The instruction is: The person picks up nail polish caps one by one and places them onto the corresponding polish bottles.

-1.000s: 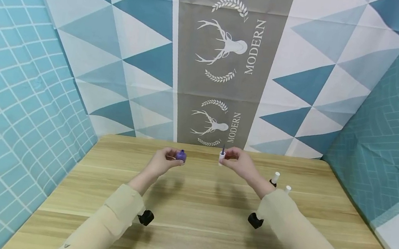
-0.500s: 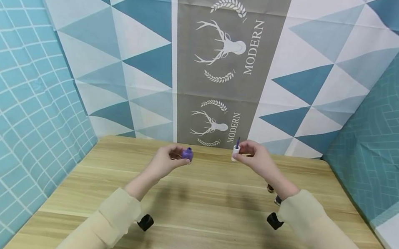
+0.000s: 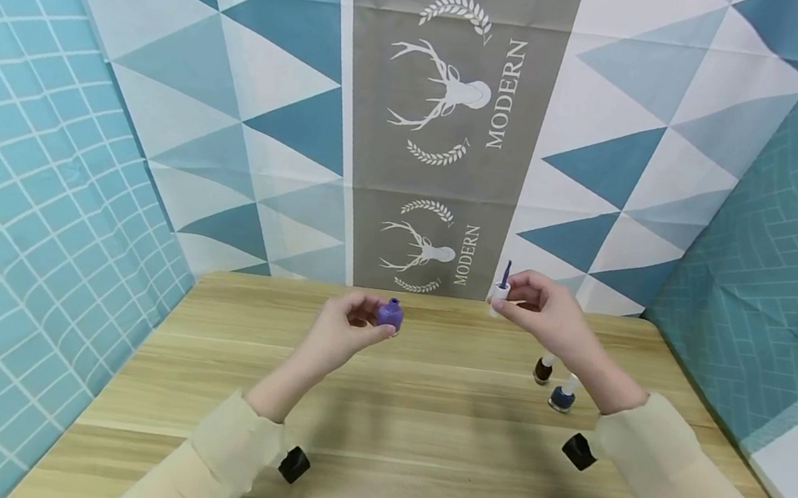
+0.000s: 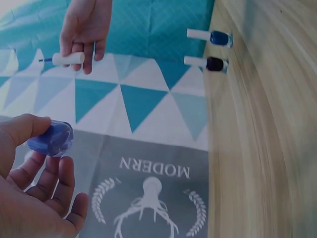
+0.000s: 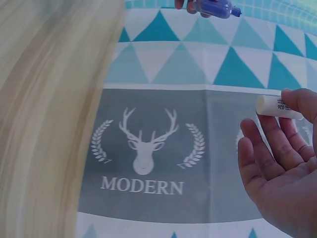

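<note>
My left hand [image 3: 346, 330] pinches a small purple nail polish bottle [image 3: 390, 315] between thumb and fingers, its open neck pointing up in the head view. In the left wrist view the same bottle [image 4: 53, 139] shows clear glass at its base. Off to the right and a bit higher, my right hand [image 3: 549, 315] pinches a white nail polish cap [image 3: 501, 292] with its purple-coated brush [image 3: 506, 275] standing upward. Printed digits mark the cap [image 5: 277, 107] in the right wrist view. Bottle and brush are apart, both held above the table's far part.
Two capped nail polish bottles stand on the wooden table [image 3: 417, 453] below my right forearm: a dark one [image 3: 543, 371] and a blue one [image 3: 562, 398]. A patterned backdrop [image 3: 453, 122] rises behind the table, with blue cloth walls at both sides.
My right hand has moved right and up with the cap and brush, widening the gap. The left hand has shifted slightly right with the bottle. Both standing bottles show more fully beneath the right forearm.
</note>
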Tool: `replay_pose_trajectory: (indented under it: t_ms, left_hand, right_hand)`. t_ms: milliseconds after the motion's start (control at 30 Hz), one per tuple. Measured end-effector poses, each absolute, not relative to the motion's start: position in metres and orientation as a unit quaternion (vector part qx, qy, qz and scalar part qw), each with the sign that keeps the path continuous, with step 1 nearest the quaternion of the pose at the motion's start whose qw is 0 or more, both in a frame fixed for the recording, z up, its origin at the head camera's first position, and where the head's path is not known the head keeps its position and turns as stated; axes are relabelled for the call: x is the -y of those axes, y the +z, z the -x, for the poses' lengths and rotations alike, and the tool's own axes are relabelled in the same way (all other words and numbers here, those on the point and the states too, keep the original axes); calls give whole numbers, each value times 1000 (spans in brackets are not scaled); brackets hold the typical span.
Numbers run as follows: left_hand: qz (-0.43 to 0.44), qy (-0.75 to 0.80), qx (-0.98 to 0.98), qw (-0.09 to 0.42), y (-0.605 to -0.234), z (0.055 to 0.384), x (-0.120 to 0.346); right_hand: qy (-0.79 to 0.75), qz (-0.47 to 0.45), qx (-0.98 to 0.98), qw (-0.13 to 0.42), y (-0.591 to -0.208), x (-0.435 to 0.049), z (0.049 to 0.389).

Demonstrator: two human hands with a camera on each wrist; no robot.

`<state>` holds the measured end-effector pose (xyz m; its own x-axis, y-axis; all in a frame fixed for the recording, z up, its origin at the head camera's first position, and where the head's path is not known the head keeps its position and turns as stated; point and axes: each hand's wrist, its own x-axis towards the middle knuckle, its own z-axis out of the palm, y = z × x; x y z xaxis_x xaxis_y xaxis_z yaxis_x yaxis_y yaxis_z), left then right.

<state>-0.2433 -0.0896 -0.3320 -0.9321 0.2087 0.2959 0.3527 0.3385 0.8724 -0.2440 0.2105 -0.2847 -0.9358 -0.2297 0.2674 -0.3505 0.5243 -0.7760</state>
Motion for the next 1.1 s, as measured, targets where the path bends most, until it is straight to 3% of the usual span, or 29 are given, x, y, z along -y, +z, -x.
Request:
replay_pose_trajectory:
  t_ms: [400,1100]
  left_hand:
    - [202,-595,775,67,-328,224,72]
    - [252,-603,756,50,-348,209,40]
  right_hand:
    - [485,-187,848,108,-270,-213,218]
    - [429,-226,857,173,-283,-213,201]
